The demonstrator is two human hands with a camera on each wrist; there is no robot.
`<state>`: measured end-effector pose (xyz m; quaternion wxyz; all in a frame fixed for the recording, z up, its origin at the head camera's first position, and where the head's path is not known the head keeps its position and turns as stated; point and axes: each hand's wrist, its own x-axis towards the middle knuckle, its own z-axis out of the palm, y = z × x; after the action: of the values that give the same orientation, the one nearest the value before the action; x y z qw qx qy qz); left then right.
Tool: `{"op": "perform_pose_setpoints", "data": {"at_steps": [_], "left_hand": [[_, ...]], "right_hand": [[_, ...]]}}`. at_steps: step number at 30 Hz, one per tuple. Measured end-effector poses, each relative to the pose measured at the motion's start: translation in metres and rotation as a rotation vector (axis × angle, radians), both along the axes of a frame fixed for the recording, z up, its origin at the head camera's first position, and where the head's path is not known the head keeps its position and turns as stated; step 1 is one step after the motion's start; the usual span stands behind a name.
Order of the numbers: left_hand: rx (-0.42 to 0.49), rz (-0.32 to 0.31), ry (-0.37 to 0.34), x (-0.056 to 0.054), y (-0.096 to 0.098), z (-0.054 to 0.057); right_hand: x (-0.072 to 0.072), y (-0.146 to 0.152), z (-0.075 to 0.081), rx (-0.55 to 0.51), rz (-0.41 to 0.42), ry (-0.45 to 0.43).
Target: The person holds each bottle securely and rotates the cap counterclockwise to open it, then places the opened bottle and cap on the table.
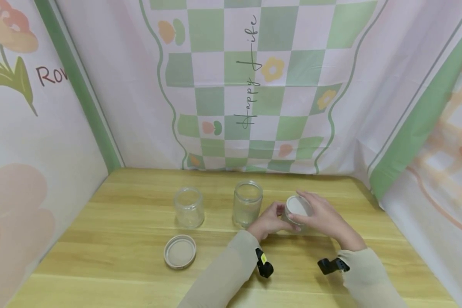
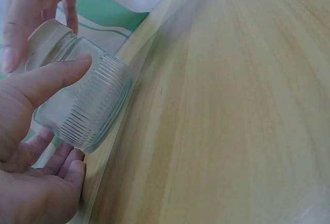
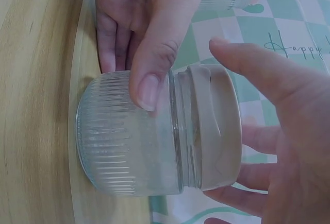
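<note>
My left hand (image 1: 268, 221) holds a ribbed clear glass jar (image 3: 124, 136) low on its side, thumb on the near face. The jar stands upright on the table. A cream-white lid (image 1: 297, 205) sits on its mouth, and part of the threaded neck shows below the lid in the right wrist view. Around that lid are the fingers and thumb of my right hand (image 1: 325, 217). Just left of my left hand stands a taller jar (image 1: 248, 207) without a lid.
Farther left, a shorter glass jar (image 1: 189, 209) stands uncovered. Nearer the front lies a loose round lid (image 1: 180, 252), its hollow side up. Printed curtains (image 1: 238, 72) surround the wooden table (image 1: 100, 265) at the back and sides.
</note>
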<state>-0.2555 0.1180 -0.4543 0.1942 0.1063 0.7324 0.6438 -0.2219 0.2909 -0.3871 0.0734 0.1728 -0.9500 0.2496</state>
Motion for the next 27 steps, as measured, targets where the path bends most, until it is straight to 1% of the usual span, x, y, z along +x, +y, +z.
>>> {"op": "perform_pose_setpoints", "data": {"at_steps": [12,21,27], "left_hand": [[-0.022,0.004,0.0,0.001,0.0,0.001],[-0.024,0.005,-0.001,0.001,0.001,0.002],[-0.001,0.002,0.002,0.001,0.001,0.0]], "right_hand": [[0.001,-0.001,0.0,0.018,-0.028,-0.003],[0.003,-0.001,0.006,0.03,-0.04,-0.001],[0.002,0.001,0.01,0.059,-0.036,0.021]]}}
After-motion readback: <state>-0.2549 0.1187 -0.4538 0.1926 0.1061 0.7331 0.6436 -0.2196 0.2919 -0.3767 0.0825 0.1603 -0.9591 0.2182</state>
